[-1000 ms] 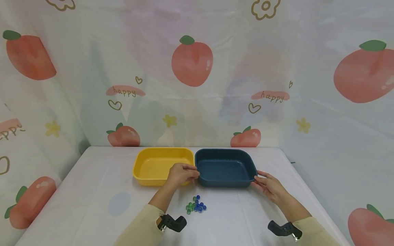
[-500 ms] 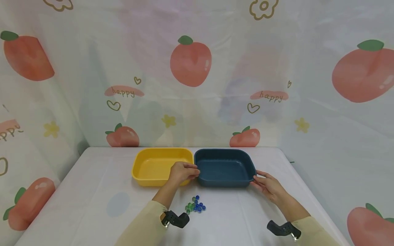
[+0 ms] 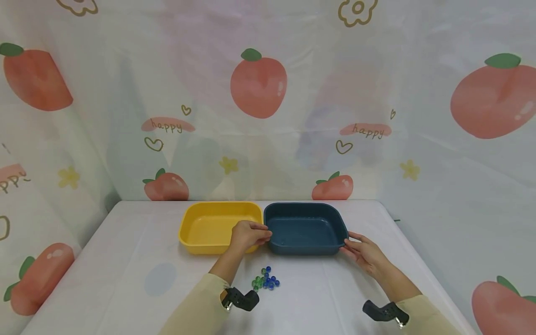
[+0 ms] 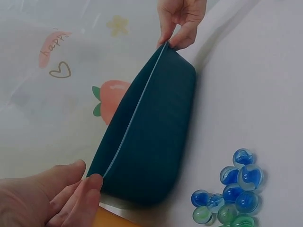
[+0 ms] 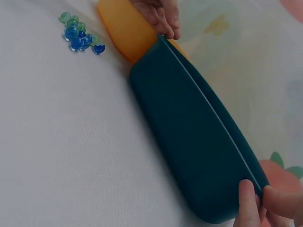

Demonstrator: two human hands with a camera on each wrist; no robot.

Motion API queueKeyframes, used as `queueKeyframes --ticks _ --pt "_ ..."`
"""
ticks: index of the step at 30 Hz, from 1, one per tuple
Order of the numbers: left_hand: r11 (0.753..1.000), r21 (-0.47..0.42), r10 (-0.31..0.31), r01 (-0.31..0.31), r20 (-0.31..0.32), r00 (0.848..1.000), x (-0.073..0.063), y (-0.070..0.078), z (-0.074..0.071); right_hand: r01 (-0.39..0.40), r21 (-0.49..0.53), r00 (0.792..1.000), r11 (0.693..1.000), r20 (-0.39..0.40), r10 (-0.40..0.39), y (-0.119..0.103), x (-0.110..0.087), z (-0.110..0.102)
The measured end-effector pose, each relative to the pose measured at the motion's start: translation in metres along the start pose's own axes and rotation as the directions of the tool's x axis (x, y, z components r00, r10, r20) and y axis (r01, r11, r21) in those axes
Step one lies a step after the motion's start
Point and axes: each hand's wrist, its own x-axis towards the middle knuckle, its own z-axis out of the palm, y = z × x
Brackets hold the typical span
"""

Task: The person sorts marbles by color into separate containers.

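Observation:
A dark blue plastic tray (image 3: 303,250) stands on the white cloth, a rounded rectangle with nothing inside it. My left hand (image 3: 248,235) pinches its left end at the rim, reaching across the corner of a yellow tray (image 3: 204,249). At the opposite end my right hand (image 3: 368,256) grips the rim, thumb on top and fingers (image 5: 246,194) against the outer wall. Both hands show at the two ends of the dark blue tray (image 4: 156,127) in the left wrist view. Nearer to me lies a small cluster of blue glass marbles (image 3: 271,284) and green marbles (image 3: 259,282).
The yellow tray sits right beside the blue one, at its left. White cloth (image 3: 104,279) covers the table, with a printed fruit-pattern curtain (image 3: 293,153) rising behind its far edge. A black device (image 3: 240,299) is strapped at each wrist.
The view has shifted slightly, and my left forearm has turned a little to the right. Both hands keep their places on the dark blue tray; trays and marbles stay as they were.

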Motion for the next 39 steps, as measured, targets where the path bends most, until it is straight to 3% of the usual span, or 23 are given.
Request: queueKeyframes --ticks 15,27,39 --pt "1.0 -0.014 -0.016 0.016 0.033 0.999 -0.013 -0.005 -0.01 0.006 -0.01 1.0 1.0 0.0 -0.006 0.001 0.0 -0.001" --pt "0.999 -0.016 -0.027 0.029 0.096 0.995 -0.033 -0.026 -0.029 0.002 -0.017 1.0 1.0 0.009 -0.001 0.0 0.001 -0.002" --pt "0.999 0.008 -0.032 0.032 0.113 0.993 -0.037 -0.055 -0.028 -0.006 -0.004 1.0 1.0 0.02 0.006 0.0 0.001 -0.001"
